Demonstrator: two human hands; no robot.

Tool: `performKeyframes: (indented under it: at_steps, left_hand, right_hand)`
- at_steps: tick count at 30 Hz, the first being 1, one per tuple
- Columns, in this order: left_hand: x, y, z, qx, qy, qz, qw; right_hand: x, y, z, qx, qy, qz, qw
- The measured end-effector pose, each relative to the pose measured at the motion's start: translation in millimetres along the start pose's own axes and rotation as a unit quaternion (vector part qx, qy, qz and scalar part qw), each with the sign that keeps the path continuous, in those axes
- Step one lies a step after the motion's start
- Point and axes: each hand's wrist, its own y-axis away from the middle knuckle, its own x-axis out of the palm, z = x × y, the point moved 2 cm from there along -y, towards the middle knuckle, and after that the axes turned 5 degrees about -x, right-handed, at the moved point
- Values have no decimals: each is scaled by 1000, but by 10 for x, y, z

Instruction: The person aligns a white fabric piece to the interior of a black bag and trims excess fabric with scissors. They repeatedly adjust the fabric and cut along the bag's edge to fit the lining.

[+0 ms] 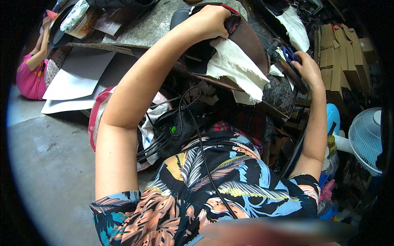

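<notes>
Up top, left hand (211, 21) gripping brown leather piece (250, 43), right hand (307, 67) perhaps holding blue-handled tool (289, 54)

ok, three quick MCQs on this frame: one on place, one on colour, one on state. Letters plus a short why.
1. Where does the white frayed cloth hang?
A. over the edge of the brown leather piece
B. on the floor
C. on the fan

2. What colour are the handles under the right hand?
A. red
B. blue
C. yellow

3. How is the left hand?
A. open in mid-air
B. resting on the floor
C. pressed down, gripping the leather piece's top

Answers: 1 A, the cloth drapes down from the leather's rim. 2 B, blue loops show by the fingers. 3 C, the fingers curl over the top edge.
</notes>
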Motion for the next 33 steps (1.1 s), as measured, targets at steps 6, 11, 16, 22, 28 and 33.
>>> performKeyframes:
  at_steps: [6, 11, 16, 22, 28, 33]
  left_hand:
    - [114, -32, 59, 13, -45, -15, 999]
    - [60, -20, 77, -2, -23, -21, 1000]
    - [-18, -3, 112, -60, 11, 53, 997]
    - [-5, -41, 80, -95, 19, 53, 994]
    - [3, -71, 78, -106, 27, 55, 992]
    - [1, -87, 69, -103, 19, 51, 993]
  right_hand:
    - [59, -57, -221, 43, -21, 64, 997]
    - [-251, 196, -22, 61, -405, 88, 908]
    - [-193, 858, 904, -17, -630, 152, 761]
    - [58, 1000, 1600, 68, -752, 284, 591]
    - [84, 1078, 1760, 128, -768, 261, 571]
    - [158, 1071, 1883, 136, -800, 206, 547]
